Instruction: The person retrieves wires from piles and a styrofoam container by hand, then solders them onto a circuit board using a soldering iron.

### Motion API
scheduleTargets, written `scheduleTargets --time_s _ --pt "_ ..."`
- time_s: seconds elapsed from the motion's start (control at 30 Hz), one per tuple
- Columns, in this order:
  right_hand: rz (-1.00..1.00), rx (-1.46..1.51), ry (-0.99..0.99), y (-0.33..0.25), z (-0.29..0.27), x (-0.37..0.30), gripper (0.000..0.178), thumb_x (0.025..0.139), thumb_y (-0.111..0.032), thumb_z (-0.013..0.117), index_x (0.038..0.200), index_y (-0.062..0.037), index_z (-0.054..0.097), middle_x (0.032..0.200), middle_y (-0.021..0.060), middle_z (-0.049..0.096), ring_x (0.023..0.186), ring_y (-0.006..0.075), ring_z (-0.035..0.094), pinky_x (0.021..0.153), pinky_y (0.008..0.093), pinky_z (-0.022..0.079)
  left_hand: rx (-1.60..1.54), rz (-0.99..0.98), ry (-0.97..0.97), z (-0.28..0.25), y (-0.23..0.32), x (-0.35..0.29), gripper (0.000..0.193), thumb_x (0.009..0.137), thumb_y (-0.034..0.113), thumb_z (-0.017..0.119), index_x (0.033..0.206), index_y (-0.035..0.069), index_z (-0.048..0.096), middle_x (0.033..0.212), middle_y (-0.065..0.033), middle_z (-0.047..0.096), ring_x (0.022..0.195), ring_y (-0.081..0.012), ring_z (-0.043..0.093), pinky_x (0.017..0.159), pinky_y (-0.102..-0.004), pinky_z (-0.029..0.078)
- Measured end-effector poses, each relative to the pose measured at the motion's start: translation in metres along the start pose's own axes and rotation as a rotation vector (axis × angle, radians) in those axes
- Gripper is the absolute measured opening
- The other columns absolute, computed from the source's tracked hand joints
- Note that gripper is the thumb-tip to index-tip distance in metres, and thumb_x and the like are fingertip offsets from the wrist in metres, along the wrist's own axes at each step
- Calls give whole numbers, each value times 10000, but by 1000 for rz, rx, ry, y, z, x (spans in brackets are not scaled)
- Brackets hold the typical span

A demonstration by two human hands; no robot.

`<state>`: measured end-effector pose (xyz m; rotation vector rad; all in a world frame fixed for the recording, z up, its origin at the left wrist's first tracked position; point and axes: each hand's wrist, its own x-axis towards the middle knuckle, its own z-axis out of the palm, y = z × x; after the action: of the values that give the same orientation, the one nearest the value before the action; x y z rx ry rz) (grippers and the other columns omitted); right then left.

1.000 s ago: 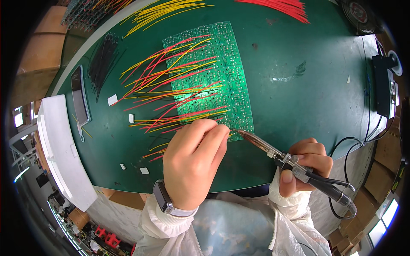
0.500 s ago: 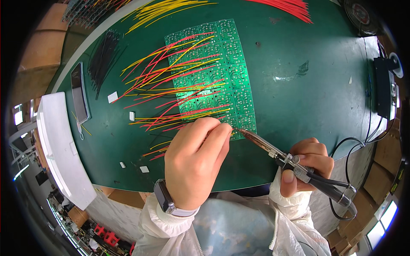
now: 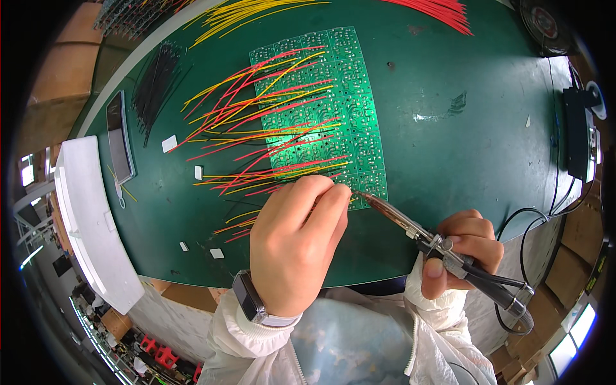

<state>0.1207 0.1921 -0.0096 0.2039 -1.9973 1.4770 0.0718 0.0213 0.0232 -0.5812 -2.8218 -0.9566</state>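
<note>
My left hand is closed in a pinch over the near edge of a green circuit board sheet. A thin wire seems to be in its fingertips, mostly hidden by the hand. Red and yellow wires lie across the board in rows, their loose ends spreading left over the table. In my right hand is a soldering iron, gripped by its handle with a metal feed tube alongside. Its tip points left and meets the board close beside my left fingertips.
Bundles of yellow wires, red wires and black wires lie along the far and left table. A phone and a white tray-like piece sit at left. A black box with cables stands at right, a fan behind.
Both hands stay at nearly the same spot, the left shifted very slightly right. The iron's tip remains beside the left fingertips, and the view has moved a little.
</note>
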Motion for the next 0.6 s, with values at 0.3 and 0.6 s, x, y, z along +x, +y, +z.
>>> scheduleTargets --time_s 0.3,0.6 --pt "-12 9 23 2 1 0 331 613 -172 671 820 -50 443 668 80 496 471 159 462 405 251 392 1 6 0 0 -2 1 194 625 -93 671 778 -1 593 755 -77 565 640 -218 580 555 -298 466" --pt "9 0 85 2 2 -3 356 654 -207 679 837 -48 419 669 83 482 484 164 461 445 264 383 -25 14 -23 -2 -3 -1 206 635 -73 682 806 -2 593 781 -80 553 675 -218 572 576 -298 466"
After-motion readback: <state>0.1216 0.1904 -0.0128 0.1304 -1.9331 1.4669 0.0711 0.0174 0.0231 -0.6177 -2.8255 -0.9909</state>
